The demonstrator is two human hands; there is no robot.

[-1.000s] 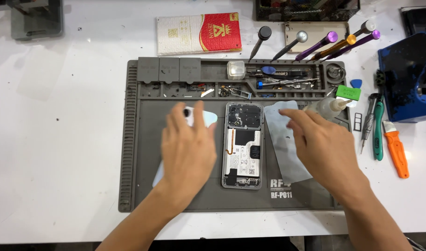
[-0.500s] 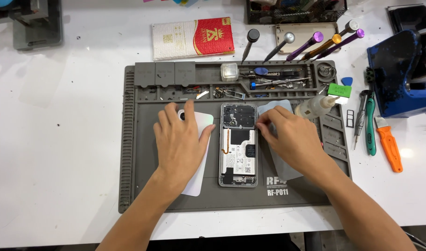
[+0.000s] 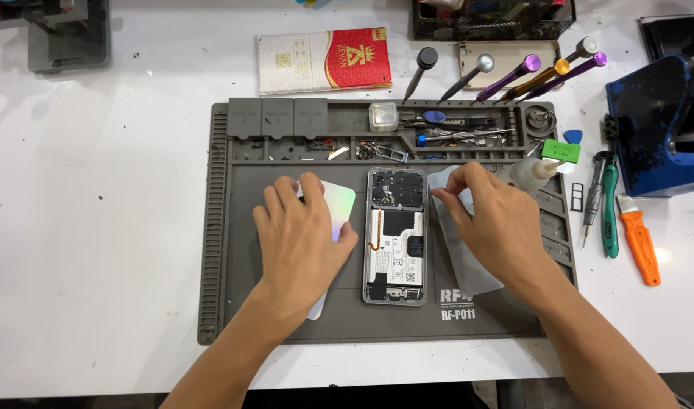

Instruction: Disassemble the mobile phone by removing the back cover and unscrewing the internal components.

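1. Seen from above, a grey silicone repair mat (image 3: 233, 227) lies on a white table (image 3: 97, 227).
2. An opened smartphone (image 3: 396, 235), its back removed and its insides showing, lies upright in the middle of the mat, between the two hands.
3. The left hand (image 3: 301, 242) rests flat, fingers spread, on a pale iridescent back cover (image 3: 339, 208) just left of the phone; it presses down rather than closing around it.
4. The right hand (image 3: 498, 223) lies on a translucent grey sheet (image 3: 468, 265) just right of the phone, thumb and forefinger pinched narrowly at the sheet's upper left corner.
5. Screwdrivers (image 3: 513, 76) lean along the mat's top edge; a red and white packet (image 3: 324, 60) lies above it.
6. Green-handled (image 3: 609, 212) and orange-handled (image 3: 640, 242) tools lie to the right.
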